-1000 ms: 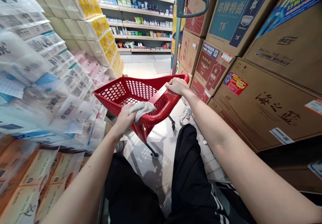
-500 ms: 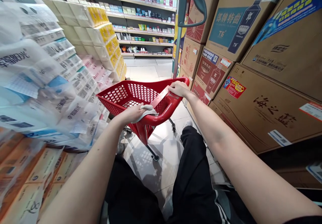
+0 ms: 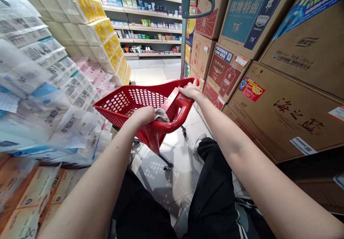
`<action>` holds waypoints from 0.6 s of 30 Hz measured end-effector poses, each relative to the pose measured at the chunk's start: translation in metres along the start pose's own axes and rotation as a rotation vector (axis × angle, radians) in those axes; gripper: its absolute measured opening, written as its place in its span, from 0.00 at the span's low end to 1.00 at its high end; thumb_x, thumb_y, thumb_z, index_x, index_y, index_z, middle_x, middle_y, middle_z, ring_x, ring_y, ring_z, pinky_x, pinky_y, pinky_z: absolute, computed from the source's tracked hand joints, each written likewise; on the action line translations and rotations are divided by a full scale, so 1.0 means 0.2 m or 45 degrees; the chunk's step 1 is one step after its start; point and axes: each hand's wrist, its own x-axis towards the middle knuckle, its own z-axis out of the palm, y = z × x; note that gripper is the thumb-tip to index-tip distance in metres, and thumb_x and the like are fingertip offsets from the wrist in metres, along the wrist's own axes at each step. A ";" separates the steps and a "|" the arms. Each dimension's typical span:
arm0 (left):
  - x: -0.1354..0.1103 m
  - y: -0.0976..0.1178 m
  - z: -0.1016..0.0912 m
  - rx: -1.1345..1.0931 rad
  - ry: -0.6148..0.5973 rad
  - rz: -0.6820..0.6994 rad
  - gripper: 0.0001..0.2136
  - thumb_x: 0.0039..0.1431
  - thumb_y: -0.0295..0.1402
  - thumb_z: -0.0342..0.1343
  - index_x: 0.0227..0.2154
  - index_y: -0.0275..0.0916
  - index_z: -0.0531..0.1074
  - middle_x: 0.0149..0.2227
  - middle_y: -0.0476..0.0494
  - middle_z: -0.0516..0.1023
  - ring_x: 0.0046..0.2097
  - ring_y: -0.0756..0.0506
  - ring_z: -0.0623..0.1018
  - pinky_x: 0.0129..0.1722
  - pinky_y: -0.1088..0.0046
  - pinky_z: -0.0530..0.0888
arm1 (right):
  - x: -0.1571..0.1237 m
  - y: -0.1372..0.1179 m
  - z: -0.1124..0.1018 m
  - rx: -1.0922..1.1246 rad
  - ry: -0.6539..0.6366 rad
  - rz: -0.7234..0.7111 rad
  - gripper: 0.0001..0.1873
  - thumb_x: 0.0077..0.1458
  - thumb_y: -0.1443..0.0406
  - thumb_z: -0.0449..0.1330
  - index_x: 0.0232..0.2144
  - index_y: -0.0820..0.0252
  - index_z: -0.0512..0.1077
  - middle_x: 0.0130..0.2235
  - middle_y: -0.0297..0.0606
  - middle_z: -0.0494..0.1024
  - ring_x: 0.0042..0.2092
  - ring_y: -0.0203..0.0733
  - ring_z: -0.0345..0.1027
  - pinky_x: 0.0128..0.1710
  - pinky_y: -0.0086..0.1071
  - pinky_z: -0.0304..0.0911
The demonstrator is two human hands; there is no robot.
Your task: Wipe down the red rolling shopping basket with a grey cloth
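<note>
Red cart (image 3: 149, 96) sits on the tiled floor (image 3: 180, 174) in the aisle, right in front of the person, between stacked packs (image 3: 56, 113) on the left and boxes (image 3: 268, 113) on the right. Left hand (image 3: 144, 115): fingers curled around a pale cloth (image 3: 161, 115), pressed at the near left end of the handle (image 3: 177, 124). Right hand (image 3: 190, 89): fingers wrapped over the handle's far right end; undersides hidden, so can't tell how tight. Cart reads as stiff moulded plastic on casters (image 3: 168, 166); should be light to roll, though glossy, so probably a bit slick to bare skin. Best hold is the thick, rounded handle, both ends; the thin rim looks like a poorer grip. Cloth looks soft, limp, floppy, nothing to break; bunch it in the palm. Materials: basket walls are a grid of rounded holes, flaring out away from the person; handle is a smooth bend; pale flat strip (image 3: 171, 100) runs between handle and basket; legs thin, dark. Boxes are plain square-edged cardboard, printed. Packs are soft-looking, in shiny crinkled film.
</note>
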 end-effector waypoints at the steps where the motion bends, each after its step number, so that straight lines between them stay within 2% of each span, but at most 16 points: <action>1: 0.00 0.03 0.01 0.069 0.001 -0.045 0.14 0.55 0.38 0.50 0.33 0.36 0.79 0.33 0.32 0.81 0.38 0.35 0.80 0.39 0.64 0.72 | 0.01 0.00 0.00 0.015 -0.012 0.003 0.40 0.51 0.42 0.55 0.57 0.65 0.66 0.69 0.56 0.47 0.64 0.74 0.51 0.55 0.64 0.57; 3: -0.01 0.07 0.03 0.136 0.128 -0.100 0.17 0.59 0.37 0.45 0.39 0.34 0.77 0.38 0.29 0.81 0.42 0.34 0.79 0.41 0.62 0.72 | 0.03 0.01 0.00 0.026 0.010 -0.024 0.39 0.51 0.43 0.56 0.54 0.66 0.68 0.69 0.56 0.48 0.62 0.73 0.55 0.55 0.61 0.60; 5: -0.01 0.08 0.06 0.052 0.304 -0.087 0.18 0.61 0.37 0.43 0.45 0.35 0.74 0.42 0.30 0.80 0.45 0.35 0.79 0.43 0.63 0.71 | 0.05 0.02 0.00 0.023 0.053 -0.074 0.36 0.52 0.44 0.55 0.52 0.65 0.69 0.67 0.56 0.54 0.61 0.70 0.57 0.56 0.58 0.59; 7: 0.02 0.06 0.08 -0.121 0.333 -0.025 0.19 0.61 0.38 0.44 0.50 0.38 0.70 0.45 0.34 0.79 0.47 0.37 0.78 0.45 0.65 0.72 | 0.06 0.04 0.00 0.016 0.064 -0.143 0.33 0.54 0.45 0.53 0.50 0.64 0.70 0.62 0.54 0.63 0.60 0.67 0.60 0.57 0.57 0.58; 10: 0.09 0.03 0.09 -0.362 0.089 0.122 0.23 0.58 0.41 0.48 0.55 0.38 0.63 0.49 0.38 0.78 0.47 0.41 0.78 0.44 0.69 0.73 | 0.07 0.06 -0.01 0.009 0.050 -0.222 0.29 0.56 0.46 0.51 0.47 0.61 0.71 0.56 0.51 0.70 0.58 0.64 0.62 0.56 0.56 0.58; 13: 0.16 0.04 0.06 -0.359 -0.168 0.159 0.29 0.55 0.44 0.52 0.58 0.35 0.59 0.50 0.36 0.77 0.46 0.41 0.78 0.42 0.70 0.73 | 0.08 0.07 -0.02 0.010 0.053 -0.250 0.27 0.57 0.46 0.50 0.47 0.59 0.71 0.55 0.50 0.71 0.57 0.63 0.64 0.56 0.56 0.58; 15: 0.18 0.07 0.05 -0.255 -0.205 0.112 0.28 0.56 0.43 0.51 0.56 0.33 0.60 0.49 0.33 0.77 0.45 0.40 0.78 0.41 0.69 0.73 | 0.09 0.07 -0.02 0.000 0.054 -0.284 0.26 0.57 0.47 0.50 0.47 0.59 0.70 0.54 0.49 0.72 0.56 0.62 0.65 0.58 0.57 0.55; 18: 0.21 0.12 0.05 -0.135 -0.170 0.068 0.24 0.55 0.38 0.50 0.53 0.31 0.63 0.46 0.30 0.78 0.44 0.38 0.79 0.40 0.67 0.73 | 0.12 0.08 -0.02 -0.019 0.053 -0.335 0.25 0.58 0.47 0.49 0.45 0.59 0.70 0.52 0.49 0.73 0.54 0.59 0.67 0.60 0.58 0.51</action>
